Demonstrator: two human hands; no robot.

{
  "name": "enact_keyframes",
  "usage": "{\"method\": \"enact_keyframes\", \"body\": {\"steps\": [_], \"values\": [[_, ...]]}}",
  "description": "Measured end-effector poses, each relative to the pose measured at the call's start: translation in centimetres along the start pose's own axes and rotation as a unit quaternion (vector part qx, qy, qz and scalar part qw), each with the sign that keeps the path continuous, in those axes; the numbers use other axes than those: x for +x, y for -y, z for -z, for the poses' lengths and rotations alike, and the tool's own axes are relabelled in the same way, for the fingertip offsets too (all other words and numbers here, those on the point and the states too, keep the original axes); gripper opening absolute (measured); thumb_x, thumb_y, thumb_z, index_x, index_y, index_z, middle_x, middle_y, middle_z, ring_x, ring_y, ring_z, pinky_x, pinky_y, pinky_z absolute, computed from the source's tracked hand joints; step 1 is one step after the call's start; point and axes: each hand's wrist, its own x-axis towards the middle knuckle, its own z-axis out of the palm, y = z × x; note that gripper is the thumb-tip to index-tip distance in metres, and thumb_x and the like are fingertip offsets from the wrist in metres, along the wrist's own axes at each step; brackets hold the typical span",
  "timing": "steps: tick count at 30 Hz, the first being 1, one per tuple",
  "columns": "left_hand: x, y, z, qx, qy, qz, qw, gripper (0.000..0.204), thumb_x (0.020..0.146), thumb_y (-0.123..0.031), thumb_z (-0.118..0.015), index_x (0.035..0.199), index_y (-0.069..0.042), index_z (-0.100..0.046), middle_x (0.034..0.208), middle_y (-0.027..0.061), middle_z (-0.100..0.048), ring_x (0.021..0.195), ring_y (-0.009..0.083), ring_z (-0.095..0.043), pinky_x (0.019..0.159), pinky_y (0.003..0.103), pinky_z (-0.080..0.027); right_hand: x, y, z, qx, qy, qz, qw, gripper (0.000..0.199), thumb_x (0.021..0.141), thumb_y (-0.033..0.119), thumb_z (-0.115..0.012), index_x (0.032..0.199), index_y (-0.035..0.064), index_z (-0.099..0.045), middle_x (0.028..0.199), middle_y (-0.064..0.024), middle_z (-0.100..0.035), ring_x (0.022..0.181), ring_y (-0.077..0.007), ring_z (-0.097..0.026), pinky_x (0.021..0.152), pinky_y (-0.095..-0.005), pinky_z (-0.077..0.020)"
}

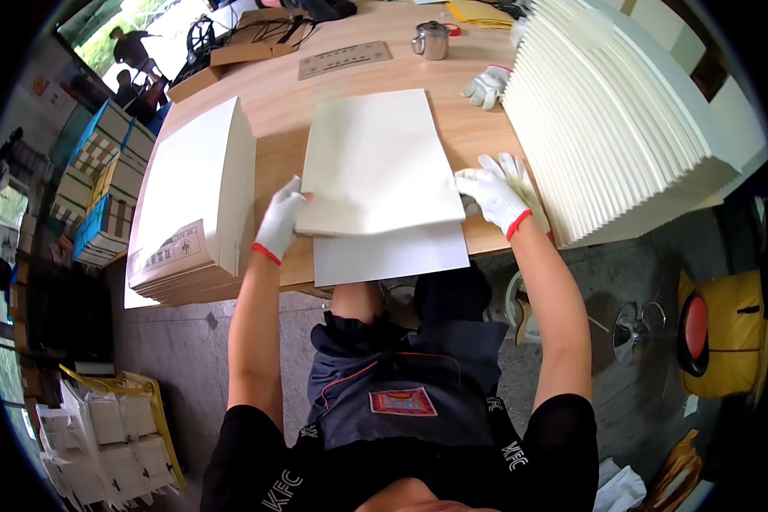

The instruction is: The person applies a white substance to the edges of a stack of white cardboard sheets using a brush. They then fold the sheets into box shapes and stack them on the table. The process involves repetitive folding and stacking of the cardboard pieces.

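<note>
A thin stack of cream paper point(380, 162) lies in front of me, its near edge slightly bowed up. From beneath it a white sheet point(391, 254) sticks out over the table's front edge. My left hand point(280, 218), in a white glove with a red cuff, grips the stack's left edge. My right hand point(492, 194), gloved alike, is closed at the right edge, its fingertips partly hidden. Beside that hand a loose white glove point(514, 172) lies on the table. To the left stands a thick pile of white sheets point(183, 188) with a printed label on its front.
A tall block of many cream folders or sheets point(606, 128) leans at the right. Farther back are another glove point(488, 85), a metal mug point(430, 40), a printed card point(344, 60) and a cardboard box with cables point(260, 38). A red-topped stool point(695, 334) stands right of me.
</note>
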Motion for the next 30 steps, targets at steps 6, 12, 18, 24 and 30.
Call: {"method": "enact_keyframes", "body": {"steps": [6,12,18,24,30], "values": [[-3.1,-3.7,-2.2,0.404,0.016,0.14,0.904,0.067,0.088,-0.031,-0.068,0.142,0.002,-0.047,0.14,0.0204,-0.054,0.126,0.0323,-0.054,0.105,0.037,-0.043,0.1,-1.8,-1.3,-0.161,-0.048,0.04,0.985,0.042,0.093,0.033,-0.066,0.123,0.004,-0.063,0.09,-0.0049,-0.07,0.073,-0.0152,-0.065,0.065,-0.0306,-0.053],[-7.6,5.4,0.2,0.495,-0.146,-0.226,0.826,0.076,0.071,-0.048,-0.082,0.132,-0.01,-0.058,0.141,0.0166,-0.053,0.133,0.0368,-0.046,0.112,0.046,-0.035,-5.4,-4.5,-3.9,-0.48,-0.275,0.283,0.784,0.056,0.086,0.046,-0.07,0.126,0.007,-0.061,0.115,-0.0117,-0.066,0.101,-0.0292,-0.063,0.088,-0.0435,-0.0486],[-9.1,4.9,-0.6,0.514,-0.099,-0.257,0.813,0.079,0.064,-0.037,-0.087,0.13,-0.005,-0.06,0.145,0.02,-0.049,0.136,0.0394,-0.042,0.11,0.045,-0.039,-6.7,-7.1,-4.6,-0.432,-0.231,0.296,0.82,0.065,0.082,0.043,-0.075,0.133,0.0066,-0.058,0.142,-0.0166,-0.052,0.131,-0.0364,-0.047,0.109,-0.0486,-0.0358],[-9.1,5.0,-0.4,0.5,-0.091,-0.241,0.827,0.077,0.066,-0.044,-0.085,0.126,-0.002,-0.062,0.144,0.0184,-0.05,0.136,0.0397,-0.04,0.113,0.048,-0.032,-6.3,-6.9,-4.8,-0.486,-0.235,0.272,0.797,0.072,0.083,0.054,-0.069,0.136,0.0062,-0.057,0.142,-0.0153,-0.051,0.13,-0.0339,-0.047,0.11,-0.0479,-0.0348],[-8.9,5.5,-0.5,0.529,-0.094,-0.23,0.811,0.08,0.066,-0.044,-0.085,0.13,-0.004,-0.06,0.146,0.0174,-0.048,0.136,0.042,-0.039,0.113,0.048,-0.033,-6.5,-7.0,-4.6,-0.477,-0.219,0.27,0.807,0.072,0.085,0.054,-0.067,0.137,0.0047,-0.056,0.143,-0.015,-0.051,0.132,-0.0339,-0.045,0.112,-0.0478,-0.0327]]}}
